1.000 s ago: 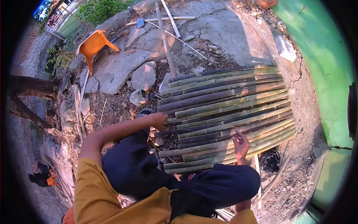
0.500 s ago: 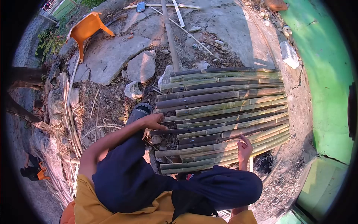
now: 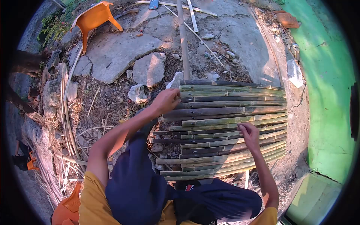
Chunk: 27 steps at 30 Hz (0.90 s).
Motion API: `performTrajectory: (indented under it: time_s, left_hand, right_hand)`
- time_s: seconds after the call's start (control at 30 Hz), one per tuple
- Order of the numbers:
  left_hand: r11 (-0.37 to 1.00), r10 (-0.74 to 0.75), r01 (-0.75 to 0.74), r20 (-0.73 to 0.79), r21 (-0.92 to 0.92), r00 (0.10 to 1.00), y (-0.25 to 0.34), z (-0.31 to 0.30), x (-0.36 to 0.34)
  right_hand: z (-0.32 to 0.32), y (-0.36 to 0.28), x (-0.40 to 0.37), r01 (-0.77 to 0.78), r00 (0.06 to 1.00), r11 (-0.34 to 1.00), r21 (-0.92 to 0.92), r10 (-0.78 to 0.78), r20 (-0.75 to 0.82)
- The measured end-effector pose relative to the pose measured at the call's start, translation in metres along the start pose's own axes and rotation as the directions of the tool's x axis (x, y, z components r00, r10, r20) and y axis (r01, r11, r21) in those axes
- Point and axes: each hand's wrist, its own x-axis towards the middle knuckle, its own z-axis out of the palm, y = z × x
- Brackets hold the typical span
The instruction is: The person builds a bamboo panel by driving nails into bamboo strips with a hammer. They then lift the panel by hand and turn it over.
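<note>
Slats [image 3: 213,122] lie side by side, centre; probably stiff, light, smooth, best gripped by their ends. Left hand [image 3: 167,101] curled at far-left ends, right hand [image 3: 249,134] part-curled mid-slats; cannot tell if either holds anything.

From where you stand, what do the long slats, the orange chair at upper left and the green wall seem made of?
The slats: almost surely bamboo, by the ringed joints; a slightly glossy skin, some green, some dark. The orange chair: probably moulded plastic, smooth and evenly coloured. The green wall: painted, perhaps over plaster or concrete, as its cracks suggest.
</note>
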Motion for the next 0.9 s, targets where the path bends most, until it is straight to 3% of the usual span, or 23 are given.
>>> performTrajectory:
  time_s: [0.07, 0.17, 0.27, 0.33, 0.4, 0.47, 0.6, 0.77, 0.9]
  left_hand:
    - [0.985, 0.173, -0.169, -0.329, 0.041, 0.928, -0.016, 0.001, 0.023]
    - [0.983, 0.183, -0.161, -0.445, 0.087, 0.876, -0.026, 0.005, 0.051]
    - [0.993, 0.11, -0.121, -0.346, -0.01, 0.932, -0.041, 0.014, 0.065]
    - [0.996, 0.053, -0.074, -0.338, -0.051, 0.94, -0.042, 0.013, 0.068]
    - [0.995, -0.005, -0.026, -0.324, -0.092, 0.946, -0.045, 0.017, 0.069]
    - [0.995, 0.099, -0.078, -0.395, 0.067, 0.913, -0.049, 0.025, 0.072]
    - [0.992, 0.122, -0.103, -0.418, 0.067, 0.9, -0.047, 0.022, 0.07]
    - [0.99, 0.139, -0.11, -0.44, 0.092, 0.887, -0.045, 0.024, 0.071]
    - [0.991, 0.131, -0.103, -0.43, 0.088, 0.893, -0.044, 0.025, 0.071]
  right_hand:
    - [0.026, -0.031, 0.043, -0.059, 0.998, 0.996, 0.072, 0.056, 0.04]
    - [0.084, -0.054, 0.109, -0.023, 0.999, 0.982, 0.189, 0.015, 0.043]
    - [0.149, -0.062, 0.155, 0.034, 0.998, 0.969, 0.247, -0.045, 0.041]
    - [0.185, -0.065, 0.175, 0.085, 0.995, 0.95, 0.302, -0.066, -0.073]
    - [0.208, -0.061, 0.187, 0.112, 0.992, 0.963, 0.247, -0.093, -0.09]
    - [0.225, -0.056, 0.194, 0.195, 0.975, 0.958, 0.209, -0.168, -0.143]
    - [0.235, -0.054, 0.2, 0.252, 0.958, 0.956, 0.152, -0.224, -0.181]
    - [0.233, -0.058, 0.203, 0.346, 0.931, 0.938, -0.021, -0.346, -0.117]
    - [0.233, -0.057, 0.206, 0.36, 0.925, 0.933, 0.002, -0.356, -0.13]
